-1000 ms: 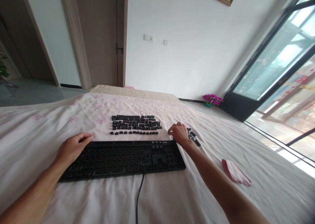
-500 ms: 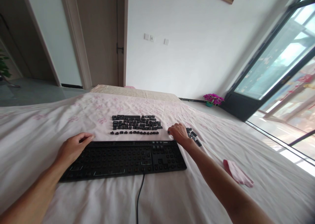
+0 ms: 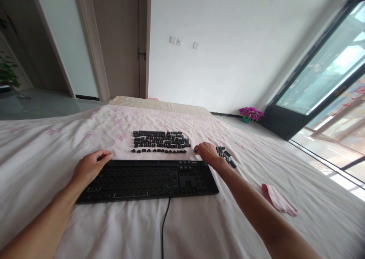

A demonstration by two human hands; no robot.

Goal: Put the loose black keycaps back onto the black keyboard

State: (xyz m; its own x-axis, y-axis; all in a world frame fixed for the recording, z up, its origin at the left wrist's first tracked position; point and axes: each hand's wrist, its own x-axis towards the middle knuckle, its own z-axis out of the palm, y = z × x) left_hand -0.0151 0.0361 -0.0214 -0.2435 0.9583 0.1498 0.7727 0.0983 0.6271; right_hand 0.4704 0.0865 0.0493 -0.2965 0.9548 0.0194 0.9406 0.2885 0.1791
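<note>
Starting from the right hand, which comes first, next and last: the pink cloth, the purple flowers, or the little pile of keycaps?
From the right hand:
1. Little pile of keycaps, just beside it on the right.
2. Pink cloth, lower right on the bed.
3. Purple flowers, far back by the window.

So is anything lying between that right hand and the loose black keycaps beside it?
Nothing visible. The right hand rests on the sheet at the keyboard's far right corner. The small pile of keycaps sits just beyond it, with no object between; whether the fingers touch one is unclear.
</note>
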